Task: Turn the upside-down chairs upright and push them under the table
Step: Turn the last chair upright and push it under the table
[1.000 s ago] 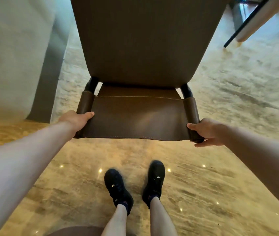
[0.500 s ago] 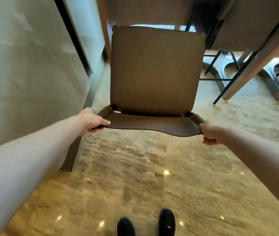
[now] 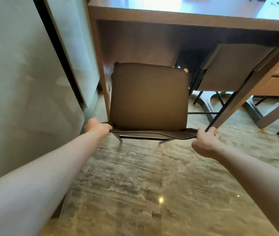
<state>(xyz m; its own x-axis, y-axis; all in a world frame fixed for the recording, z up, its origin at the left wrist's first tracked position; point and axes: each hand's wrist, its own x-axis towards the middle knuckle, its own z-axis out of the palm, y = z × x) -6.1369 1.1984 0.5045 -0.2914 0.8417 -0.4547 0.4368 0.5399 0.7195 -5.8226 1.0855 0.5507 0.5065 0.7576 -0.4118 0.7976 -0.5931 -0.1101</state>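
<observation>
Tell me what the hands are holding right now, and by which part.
Both hands hold the brown chair by its backrest top: the left hand grips the left end, the right hand the right end.

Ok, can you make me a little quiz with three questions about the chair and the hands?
1. True or false: both hands hold the brown chair.
2. Which part do the left hand and right hand grip? A) the legs B) the top of the backrest C) the seat front
3. Fill in: the front of the chair's seat is already under the wooden ____.

Key:
1. True, one hand at each end.
2. B
3. table
</observation>
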